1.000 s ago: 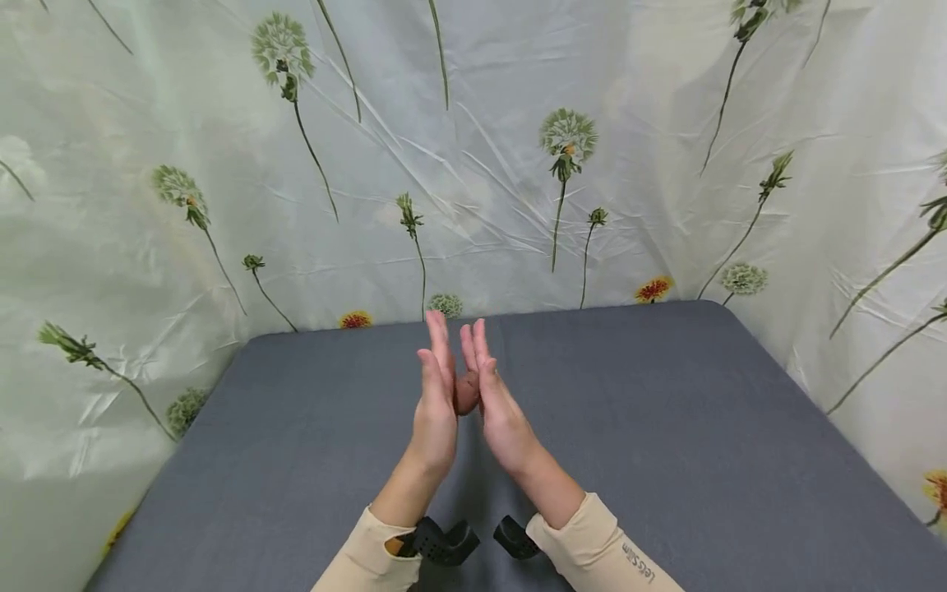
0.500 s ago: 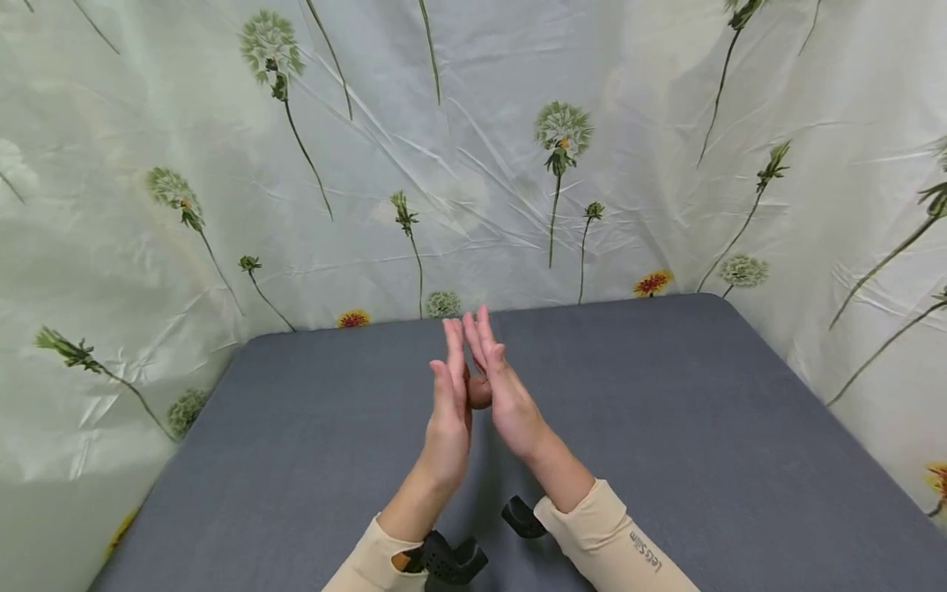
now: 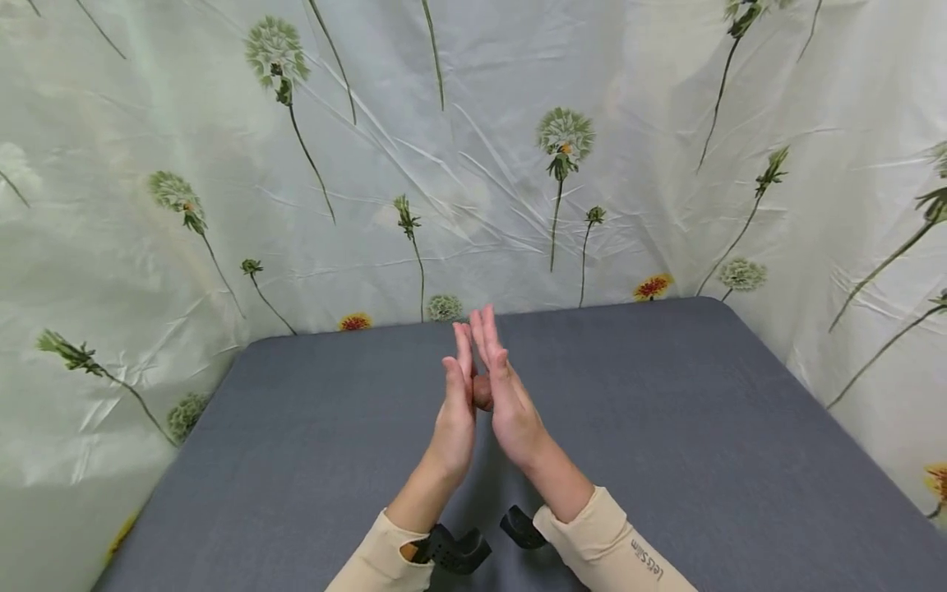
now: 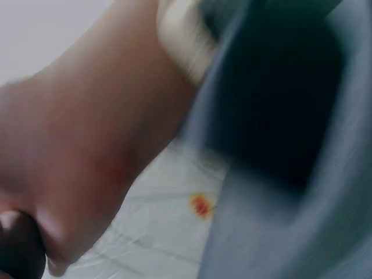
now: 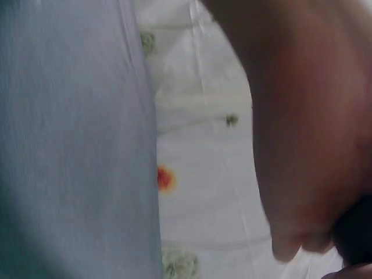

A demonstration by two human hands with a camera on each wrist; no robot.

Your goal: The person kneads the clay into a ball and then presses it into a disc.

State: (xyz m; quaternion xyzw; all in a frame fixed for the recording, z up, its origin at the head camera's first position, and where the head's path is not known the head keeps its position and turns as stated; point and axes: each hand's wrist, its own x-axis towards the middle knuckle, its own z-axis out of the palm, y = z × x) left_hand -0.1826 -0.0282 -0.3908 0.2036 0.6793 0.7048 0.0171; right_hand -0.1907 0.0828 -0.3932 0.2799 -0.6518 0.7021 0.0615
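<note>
A small reddish-brown ball, like a lump of clay, sits between two facing palms above the middle of the table. My left hand presses it from the left with straight fingers pointing away. From the other side my right hand presses too, its straight fingers reaching slightly farther forward. The palms cover much of the ball. In the left wrist view, its dark edge shows at the lower left corner; the right wrist view has the dark ball at the lower right.
A grey cloth-covered table stretches below the hands. Behind it and at its sides hangs a pale curtain printed with dandelions. Black wrist mounts stick out below both cuffs.
Both hands have shifted slightly right with the ball. The right hand has slid forward against the left, so its fingertips now lead; a second ago the left fingertips led.
</note>
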